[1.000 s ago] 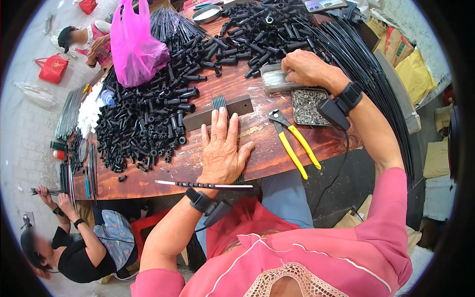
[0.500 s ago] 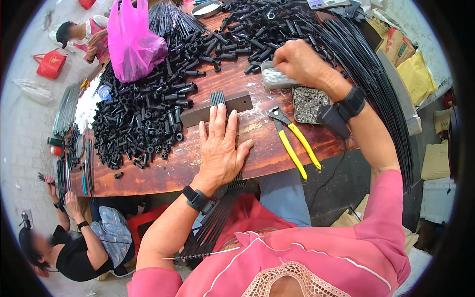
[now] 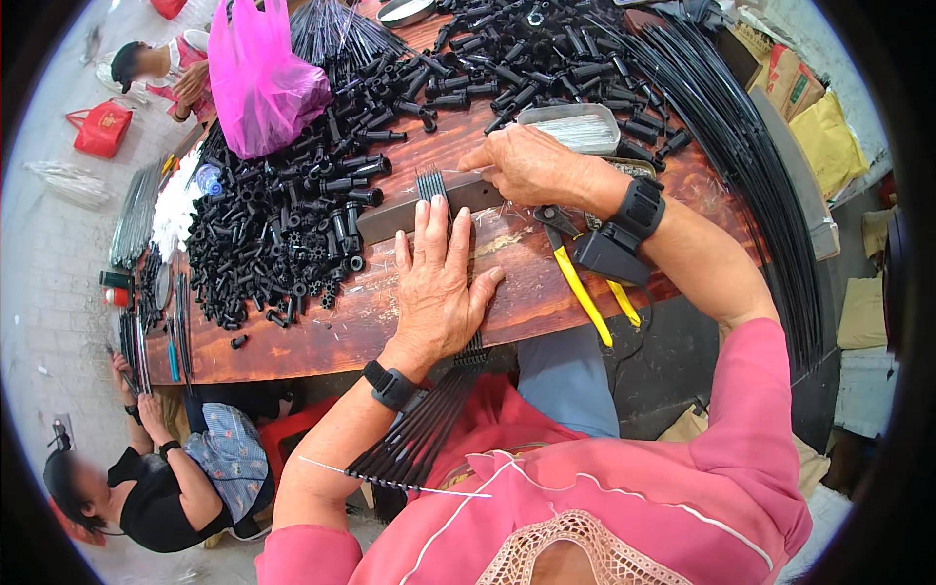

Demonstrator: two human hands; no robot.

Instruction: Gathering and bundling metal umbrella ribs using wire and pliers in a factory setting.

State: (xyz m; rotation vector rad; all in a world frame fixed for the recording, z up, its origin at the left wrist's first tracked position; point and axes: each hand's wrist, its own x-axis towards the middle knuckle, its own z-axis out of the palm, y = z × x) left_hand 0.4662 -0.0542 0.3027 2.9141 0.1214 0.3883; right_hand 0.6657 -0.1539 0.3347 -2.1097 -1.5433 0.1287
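Note:
My left hand (image 3: 429,288) lies flat, fingers stretched forward, pressing a row of thin black rods (image 3: 414,429) against the table. Their thin tips rest over a dark metal bar (image 3: 395,222), while the other ends fan out over my lap with a thin white rod (image 3: 453,491) across them. My right hand (image 3: 531,166) is above the bar's right end, fingers drawn together and pointing at the tips. Whatever it pinches is too small to make out. Pliers with yellow handles (image 3: 582,295) lie under my right wrist, partly covered.
Beyond my right hand stands a clear plastic box (image 3: 616,125) of thin whitish pins. Black tubular parts (image 3: 283,224) are heaped left and behind, near a pink plastic bag (image 3: 263,88). Long black rods (image 3: 741,146) line the right edge. Two other people sit at left.
My right hand has moved from the plastic box leftward and nearer, toward the rod tips, and its wrist now covers part of the pliers. My left hand stays pressed down.

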